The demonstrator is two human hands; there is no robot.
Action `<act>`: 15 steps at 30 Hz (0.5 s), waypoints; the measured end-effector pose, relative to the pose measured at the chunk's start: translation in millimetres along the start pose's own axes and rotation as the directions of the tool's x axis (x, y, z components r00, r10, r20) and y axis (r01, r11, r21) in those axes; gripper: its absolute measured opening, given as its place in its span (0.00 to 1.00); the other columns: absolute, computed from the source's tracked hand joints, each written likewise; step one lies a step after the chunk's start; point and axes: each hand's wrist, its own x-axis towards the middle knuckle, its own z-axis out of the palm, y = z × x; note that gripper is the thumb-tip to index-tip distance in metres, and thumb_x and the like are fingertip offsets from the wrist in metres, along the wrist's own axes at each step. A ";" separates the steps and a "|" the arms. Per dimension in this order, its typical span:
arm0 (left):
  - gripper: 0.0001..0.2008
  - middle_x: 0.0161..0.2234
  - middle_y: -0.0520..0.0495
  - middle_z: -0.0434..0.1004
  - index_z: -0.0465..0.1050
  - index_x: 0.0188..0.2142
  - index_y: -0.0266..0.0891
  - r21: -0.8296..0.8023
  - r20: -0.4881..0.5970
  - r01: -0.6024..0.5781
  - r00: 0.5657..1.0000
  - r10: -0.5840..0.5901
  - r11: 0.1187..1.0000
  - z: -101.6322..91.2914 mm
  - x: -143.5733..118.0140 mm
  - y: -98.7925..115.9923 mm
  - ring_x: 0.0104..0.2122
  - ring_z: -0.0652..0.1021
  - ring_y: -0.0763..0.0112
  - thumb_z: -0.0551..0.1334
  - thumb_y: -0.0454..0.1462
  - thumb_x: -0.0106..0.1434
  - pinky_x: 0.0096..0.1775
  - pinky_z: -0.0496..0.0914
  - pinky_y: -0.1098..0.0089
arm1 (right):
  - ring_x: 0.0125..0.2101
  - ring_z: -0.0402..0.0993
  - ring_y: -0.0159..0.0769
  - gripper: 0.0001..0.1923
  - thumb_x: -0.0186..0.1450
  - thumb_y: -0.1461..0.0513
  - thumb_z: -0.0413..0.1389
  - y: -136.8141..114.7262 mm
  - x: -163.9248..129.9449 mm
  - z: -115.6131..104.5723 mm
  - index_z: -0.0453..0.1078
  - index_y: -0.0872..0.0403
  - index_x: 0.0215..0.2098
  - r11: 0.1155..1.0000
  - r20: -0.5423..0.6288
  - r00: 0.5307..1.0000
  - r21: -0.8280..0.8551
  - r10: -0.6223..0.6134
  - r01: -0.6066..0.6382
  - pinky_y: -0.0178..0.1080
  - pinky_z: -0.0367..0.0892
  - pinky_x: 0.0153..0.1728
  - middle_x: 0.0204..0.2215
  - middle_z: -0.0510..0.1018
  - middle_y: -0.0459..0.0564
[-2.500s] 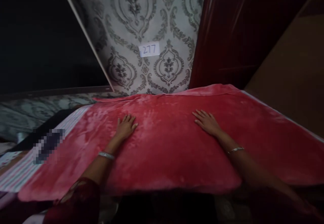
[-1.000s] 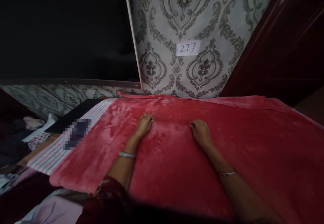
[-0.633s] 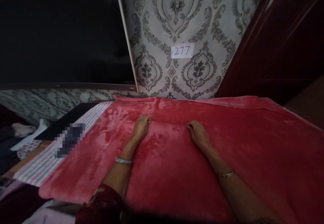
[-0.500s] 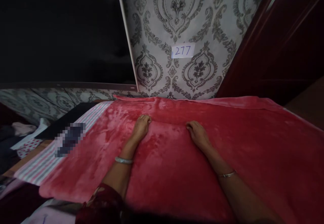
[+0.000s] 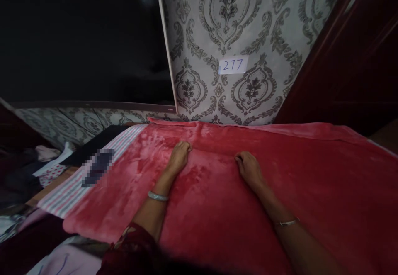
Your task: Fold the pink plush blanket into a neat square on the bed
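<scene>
Biggest change across the last few seconds: both hands had gone from lying flat and wide apart on the red plush blanket [image 5: 236, 200] to sitting closer together with fingers curled under, and a raised ridge of fabric now ran between them at mid-frame. That read, as a judgement, as the cloth being gathered or pinched along a line rather than merely smoothed; in the last half second little moved beyond a slight shift of the camera. The blanket filled the frame from 3 through 6 to 8 o'clock, spread over a flat surface, its far hem lying against the damask wallpaper [image 5: 224, 26] at 12 o'clock. Its pile looked thick and velvety, brushed in lighter and darker streaks, with a paler pink band along the far edge. At 9 o'clock a striped cloth [image 5: 73, 183] showed from beneath its left edge, with a dark flat item and loose clothing beyond. A dark panel occupied 10 to 11 o'clock and dark red wood stood at 2 o'clock. The left hand [image 5: 179, 155] sat just left of centre, knuckles up, fingers closed onto the blanket's ridge; a silver bangle [image 5: 157, 196] ringed that wrist. The right hand [image 5: 248, 168] lay just right of centre, likewise curled into the pile, a thin bracelet [image 5: 286, 223] further down the forearm. A small paper label [image 5: 233, 65] reading 277 was stuck on the wall at 12 o'clock.
</scene>
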 end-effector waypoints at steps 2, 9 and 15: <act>0.09 0.30 0.46 0.72 0.64 0.30 0.41 0.006 -0.008 0.003 1.000 -0.003 1.000 0.3 0.0 -0.4 0.34 0.71 0.63 0.52 0.29 0.65 0.39 0.66 0.65 | 0.32 0.70 0.42 0.12 0.69 0.62 0.46 -0.8 -0.2 0.1 0.69 0.53 0.33 1.000 0.019 1.000 0.014 0.003 -0.004 0.42 0.64 0.36 0.30 0.76 0.53; 0.10 0.30 0.46 0.71 0.65 0.31 0.41 -0.002 -0.045 -0.045 0.998 0.045 0.999 -1.5 1.0 -1.9 0.34 0.71 0.63 0.52 0.28 0.65 0.39 0.66 0.64 | 0.41 0.69 0.47 0.19 0.68 0.51 0.55 -19.5 0.5 -4.1 0.72 0.53 0.51 0.992 0.096 0.991 -0.075 -0.093 0.100 0.45 0.64 0.40 0.41 0.75 0.57; 0.09 0.31 0.46 0.72 0.66 0.31 0.41 0.002 -0.042 -0.050 0.998 0.050 0.999 -2.1 1.3 1.9 0.35 0.71 0.63 0.52 0.28 0.65 0.40 0.67 0.64 | 0.39 0.69 0.43 0.12 0.70 0.63 0.47 -21.8 3.8 2.5 0.73 0.52 0.35 0.997 0.084 0.993 -0.002 -0.078 0.078 0.43 0.63 0.39 0.36 0.75 0.54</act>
